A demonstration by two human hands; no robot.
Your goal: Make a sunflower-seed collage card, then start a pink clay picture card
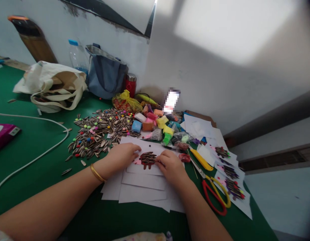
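bare forearms (51, 201) reach over the bench (16, 174). my left hand (122, 157) rests on the sheet (157, 147), fingers parted, nothing seen in them; my right hand (172, 164) meets the other end of the seed figure (148, 157), between both, whether gripping or pressing i cannot tell. light pressure should suit, the left steadying the sheet.

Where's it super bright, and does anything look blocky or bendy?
Head view: light glares on the white wall at upper right, beside grey shadow; head view: big squares hide what may be a phone; head view: the brown bottle leans, perhaps from lens distortion; head view: the seed hedgehog is small but recognizable.
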